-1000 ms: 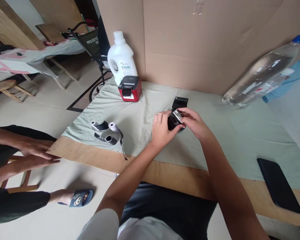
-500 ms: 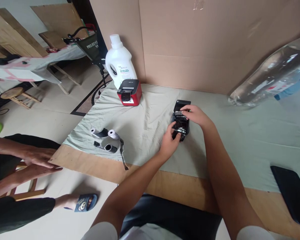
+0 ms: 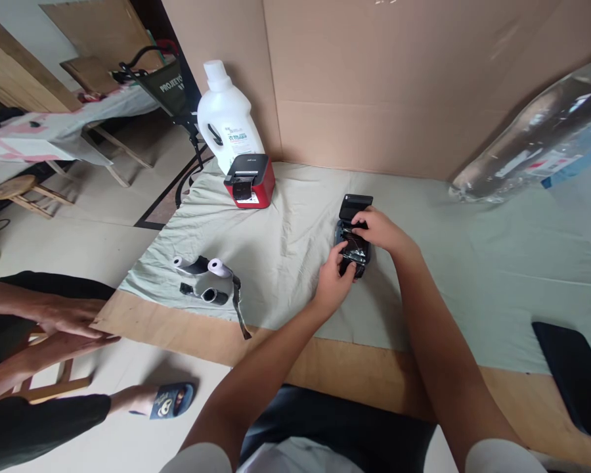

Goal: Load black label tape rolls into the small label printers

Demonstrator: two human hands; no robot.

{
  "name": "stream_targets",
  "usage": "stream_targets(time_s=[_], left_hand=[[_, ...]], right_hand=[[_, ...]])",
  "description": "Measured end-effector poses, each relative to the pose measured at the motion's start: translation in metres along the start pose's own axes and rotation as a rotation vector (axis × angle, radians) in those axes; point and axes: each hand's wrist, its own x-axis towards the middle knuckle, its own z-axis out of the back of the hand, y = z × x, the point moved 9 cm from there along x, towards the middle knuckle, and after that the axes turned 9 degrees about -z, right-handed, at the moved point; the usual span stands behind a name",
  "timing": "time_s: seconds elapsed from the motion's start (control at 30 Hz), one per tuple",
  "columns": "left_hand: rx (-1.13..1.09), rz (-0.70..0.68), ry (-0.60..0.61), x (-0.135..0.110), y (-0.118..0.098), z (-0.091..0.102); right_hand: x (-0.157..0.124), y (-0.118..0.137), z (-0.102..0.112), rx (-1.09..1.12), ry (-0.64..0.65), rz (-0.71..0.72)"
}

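A small black printer (image 3: 357, 268) lies on the cloth with its lid (image 3: 355, 206) flipped up at the far end. Dark, shiny film (image 3: 356, 248) fills its open compartment. My left hand (image 3: 331, 279) grips the near part of the printer, thumb and fingers closed on its edges and the film. At the lid end, my right hand (image 3: 378, 228) has its fingertips bent into the compartment, on the film's far roll; the fingers partly hide that roll. To the left lie several paper rolls (image 3: 219, 267) with black strips, one curling toward the table edge.
A red and black printer (image 3: 259, 187) stands at the back left before a white detergent bottle (image 3: 229, 121). Plastic-wrapped goods (image 3: 526, 144) lean at the back right. A black phone-like slab (image 3: 574, 378) lies front right. Another person's hands (image 3: 73, 325) rest off the left edge.
My right fingertips have moved down into the compartment with the shiny roll, which showed higher near the lid before. My left hand keeps its hold. The view has shifted slightly.
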Motion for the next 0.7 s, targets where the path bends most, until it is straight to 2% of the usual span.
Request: stream_targets(time_s=[0.17,0.4,0.7], left_hand=[[0.015,-0.025,0.002,0.000,0.001,0.001],[0.077,-0.045,0.009,0.000,0.002,0.003],[0.221,-0.086,0.038,-0.001,-0.005,0.003]], right_hand=[[-0.001,0.003,-0.004,-0.025,0.052,-0.014],[-0.002,0.004,0.003,-0.110,-0.026,-0.092],[-0.015,0.011,0.001,-0.314,0.074,-0.295]])
